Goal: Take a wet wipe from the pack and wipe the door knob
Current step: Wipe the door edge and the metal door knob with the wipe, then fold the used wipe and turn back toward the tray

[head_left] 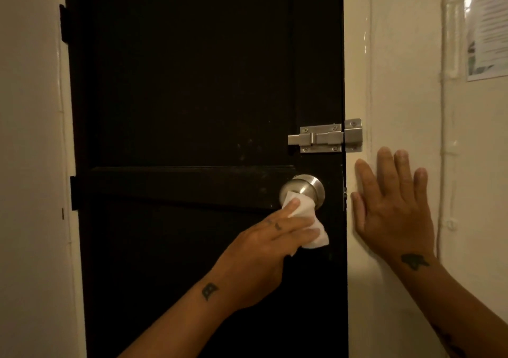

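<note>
A round brushed-metal door knob (305,187) sits on the right side of a black door (192,82). My left hand (264,247) holds a white wet wipe (310,220) and presses it against the lower front of the knob. My right hand (393,209) lies flat and open against the cream wall just right of the door edge, fingers spread upward. The wipe pack is not in view.
A steel slide bolt (324,137) is mounted above the knob and spans the door edge into the frame. Black hinges (64,23) show on the door's left side. A pipe (444,137) runs down the right wall beside a posted paper (486,27).
</note>
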The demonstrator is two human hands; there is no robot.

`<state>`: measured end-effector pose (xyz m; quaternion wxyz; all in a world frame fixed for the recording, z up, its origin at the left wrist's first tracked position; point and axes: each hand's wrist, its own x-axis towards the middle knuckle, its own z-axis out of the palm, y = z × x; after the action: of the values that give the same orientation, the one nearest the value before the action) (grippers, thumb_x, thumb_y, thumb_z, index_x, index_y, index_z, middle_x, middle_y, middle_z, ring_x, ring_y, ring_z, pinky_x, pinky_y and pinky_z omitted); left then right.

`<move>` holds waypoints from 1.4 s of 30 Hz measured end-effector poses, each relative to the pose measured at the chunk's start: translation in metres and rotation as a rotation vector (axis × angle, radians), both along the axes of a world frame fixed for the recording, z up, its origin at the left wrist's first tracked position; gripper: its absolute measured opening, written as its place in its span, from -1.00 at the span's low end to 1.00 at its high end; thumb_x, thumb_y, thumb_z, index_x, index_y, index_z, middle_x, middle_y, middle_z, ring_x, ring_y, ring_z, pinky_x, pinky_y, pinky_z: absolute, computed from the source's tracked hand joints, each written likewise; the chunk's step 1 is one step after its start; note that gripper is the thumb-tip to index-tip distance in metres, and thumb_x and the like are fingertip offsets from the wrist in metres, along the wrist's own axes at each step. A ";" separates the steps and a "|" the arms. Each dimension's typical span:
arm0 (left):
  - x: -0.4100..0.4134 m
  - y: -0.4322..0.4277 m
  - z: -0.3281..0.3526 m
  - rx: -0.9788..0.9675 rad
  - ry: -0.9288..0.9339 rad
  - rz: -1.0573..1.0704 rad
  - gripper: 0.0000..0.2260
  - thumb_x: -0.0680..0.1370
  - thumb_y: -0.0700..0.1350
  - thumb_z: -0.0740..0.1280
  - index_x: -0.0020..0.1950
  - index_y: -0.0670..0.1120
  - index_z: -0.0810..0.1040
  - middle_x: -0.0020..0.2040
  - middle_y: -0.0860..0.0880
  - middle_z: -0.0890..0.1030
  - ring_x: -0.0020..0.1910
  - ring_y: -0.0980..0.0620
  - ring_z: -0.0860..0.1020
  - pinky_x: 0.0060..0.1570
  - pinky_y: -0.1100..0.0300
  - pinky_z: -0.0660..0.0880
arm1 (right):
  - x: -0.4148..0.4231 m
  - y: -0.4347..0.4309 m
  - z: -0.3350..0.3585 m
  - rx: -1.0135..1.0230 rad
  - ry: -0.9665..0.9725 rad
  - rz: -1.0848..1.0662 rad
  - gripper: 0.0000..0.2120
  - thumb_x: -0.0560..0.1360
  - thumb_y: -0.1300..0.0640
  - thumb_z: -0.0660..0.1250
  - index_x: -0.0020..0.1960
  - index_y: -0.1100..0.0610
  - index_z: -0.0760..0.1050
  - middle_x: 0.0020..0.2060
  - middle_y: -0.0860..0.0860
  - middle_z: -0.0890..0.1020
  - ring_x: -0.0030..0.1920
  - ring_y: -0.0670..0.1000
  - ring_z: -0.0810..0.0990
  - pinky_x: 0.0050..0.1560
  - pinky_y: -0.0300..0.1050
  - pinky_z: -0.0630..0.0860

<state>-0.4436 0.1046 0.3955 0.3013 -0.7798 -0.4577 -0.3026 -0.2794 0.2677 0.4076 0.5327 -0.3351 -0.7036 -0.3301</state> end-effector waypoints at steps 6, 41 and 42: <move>0.017 0.007 0.036 0.051 -0.220 0.136 -0.52 0.53 -0.39 0.14 0.41 -0.10 0.22 0.43 0.05 0.20 0.39 0.27 -0.08 0.34 0.51 -0.16 | 0.001 -0.001 0.001 -0.006 -0.010 -0.005 -0.47 0.50 -0.01 0.00 0.40 0.22 0.22 0.39 0.34 0.24 0.40 0.35 0.12 0.34 0.31 0.05; -0.032 0.008 -0.069 -0.839 -1.455 -0.535 -0.85 0.40 -0.04 0.32 -0.14 -0.05 0.62 -0.11 0.07 0.66 -0.15 0.12 0.62 -0.26 0.28 0.53 | -0.029 -0.105 -0.095 -1.188 0.389 0.999 -0.71 0.32 -0.03 0.36 0.03 -0.03 0.51 -0.11 0.08 0.63 -0.10 0.04 0.60 -0.11 -0.15 0.56; -0.032 0.010 -0.072 -0.846 -1.459 -0.551 -0.86 0.42 -0.06 0.31 -0.13 -0.06 0.61 -0.10 0.06 0.66 -0.16 0.13 0.63 -0.27 0.30 0.52 | -0.029 -0.106 -0.095 -1.161 0.414 0.982 -0.72 0.31 0.01 0.34 0.01 0.02 0.53 -0.12 0.10 0.63 -0.11 0.06 0.60 -0.11 -0.14 0.56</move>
<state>-0.4753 0.1148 0.3231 -0.4628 -0.5211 -0.4052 -0.5917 -0.3083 0.1614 0.3124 0.4774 -0.2654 -0.7174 0.4324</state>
